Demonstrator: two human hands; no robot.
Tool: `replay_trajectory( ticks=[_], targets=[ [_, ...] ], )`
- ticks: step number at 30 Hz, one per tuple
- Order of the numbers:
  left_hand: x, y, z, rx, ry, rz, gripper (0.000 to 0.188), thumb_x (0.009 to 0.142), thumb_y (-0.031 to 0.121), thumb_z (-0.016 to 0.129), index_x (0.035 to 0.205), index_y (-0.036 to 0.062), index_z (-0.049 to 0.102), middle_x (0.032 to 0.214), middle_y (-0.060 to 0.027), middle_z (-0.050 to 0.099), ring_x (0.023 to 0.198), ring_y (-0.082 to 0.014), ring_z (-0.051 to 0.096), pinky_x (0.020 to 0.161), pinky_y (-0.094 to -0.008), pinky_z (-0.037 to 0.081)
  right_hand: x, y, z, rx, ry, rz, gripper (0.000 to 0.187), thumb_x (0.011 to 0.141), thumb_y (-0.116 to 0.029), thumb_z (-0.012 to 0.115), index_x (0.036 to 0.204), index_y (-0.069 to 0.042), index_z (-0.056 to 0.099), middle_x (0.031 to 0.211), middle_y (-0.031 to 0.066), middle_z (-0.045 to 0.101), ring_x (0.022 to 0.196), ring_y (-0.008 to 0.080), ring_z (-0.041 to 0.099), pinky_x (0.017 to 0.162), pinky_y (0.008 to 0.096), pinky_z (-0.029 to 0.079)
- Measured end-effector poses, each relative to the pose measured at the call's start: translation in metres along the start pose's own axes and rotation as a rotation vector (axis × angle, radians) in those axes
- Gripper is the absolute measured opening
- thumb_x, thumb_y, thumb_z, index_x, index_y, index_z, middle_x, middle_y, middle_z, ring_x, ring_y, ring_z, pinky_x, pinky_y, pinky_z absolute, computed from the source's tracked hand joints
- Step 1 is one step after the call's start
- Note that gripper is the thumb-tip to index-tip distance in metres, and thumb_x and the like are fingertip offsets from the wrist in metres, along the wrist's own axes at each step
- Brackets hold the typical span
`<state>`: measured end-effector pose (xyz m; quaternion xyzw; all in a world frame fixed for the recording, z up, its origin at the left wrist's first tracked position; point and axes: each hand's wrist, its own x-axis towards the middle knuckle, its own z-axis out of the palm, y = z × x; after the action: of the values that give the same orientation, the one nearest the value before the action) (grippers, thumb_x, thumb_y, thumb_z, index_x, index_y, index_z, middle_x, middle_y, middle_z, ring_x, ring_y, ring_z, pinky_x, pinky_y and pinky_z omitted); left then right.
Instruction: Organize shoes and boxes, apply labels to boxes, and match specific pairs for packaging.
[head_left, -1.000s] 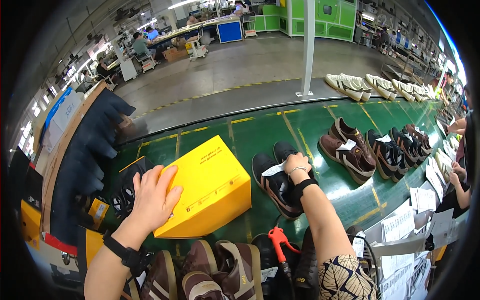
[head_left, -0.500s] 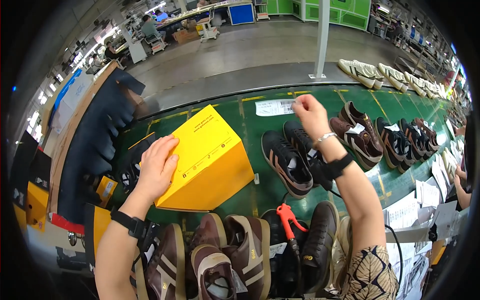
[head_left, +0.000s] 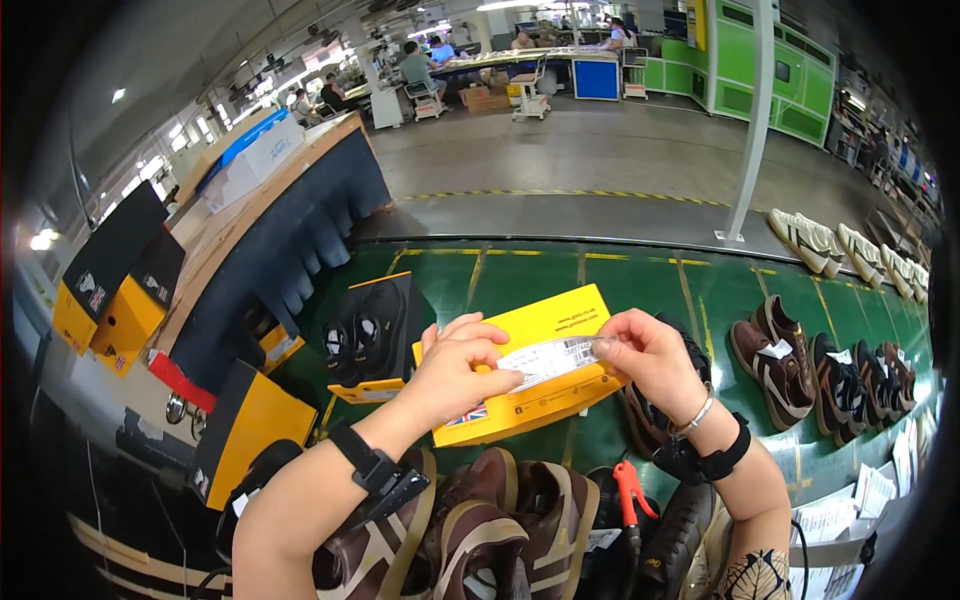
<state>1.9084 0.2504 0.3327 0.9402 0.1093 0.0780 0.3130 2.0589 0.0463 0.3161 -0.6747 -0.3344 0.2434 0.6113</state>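
A white printed label [head_left: 548,361] lies over the side of a yellow shoebox [head_left: 478,428], roughly level with its long edge. My right hand [head_left: 652,360] pinches the label's right end between thumb and forefinger. At its left end, my left hand [head_left: 455,362] is closed on the label, thumb in front and fingers curled over the box. Whether the label is stuck down cannot be seen. Just right of the box, partly behind my right hand, stands a dark pair of shoes [head_left: 640,415].
Brown shoes [head_left: 565,510] and a red air gun [head_left: 630,490] crowd the near edge. An open box with black shoes [head_left: 365,335] sits at left on the green conveyor [head_left: 560,265]. More shoe pairs [head_left: 770,365] line the right. A metal post [head_left: 755,130] rises beyond.
The label has come from the right down onto the box. My left hand has moved from holding the box to the label's left end. The view has swung left.
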Motion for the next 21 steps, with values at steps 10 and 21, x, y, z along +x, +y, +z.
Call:
replay_trajectory(
  ticks=[10, 21],
  targets=[
    [-0.001, 0.002, 0.001, 0.083, 0.002, 0.027, 0.028, 0.07, 0.031, 0.072, 0.06, 0.007, 0.062, 0.116, -0.0083, 0.054, 0.128, -0.0291, 0.029, 0.104, -0.0449, 0.011, 0.016, -0.004, -0.001, -0.347, 0.045, -0.045, 0.02, 0.075, -0.015, 0.069, 0.085, 0.002, 0.066, 0.067, 0.0063, 0.061, 0.059, 0.011, 0.056, 0.057, 0.0243, 0.046],
    [-0.002, 0.001, -0.001, 0.072, 0.038, -0.006, 0.026, 0.063, 0.03, 0.072, 0.057, 0.0075, 0.062, 0.115, -0.0062, 0.053, 0.127, -0.0278, 0.032, 0.1, -0.0508, 0.01, 0.019, -0.009, -0.006, -0.404, 0.031, -0.051, 0.038, 0.071, -0.016, 0.071, 0.105, -0.003, 0.06, 0.07, 0.0068, 0.064, 0.065, 0.0161, 0.062, 0.063, 0.0273, 0.048]
  ],
)
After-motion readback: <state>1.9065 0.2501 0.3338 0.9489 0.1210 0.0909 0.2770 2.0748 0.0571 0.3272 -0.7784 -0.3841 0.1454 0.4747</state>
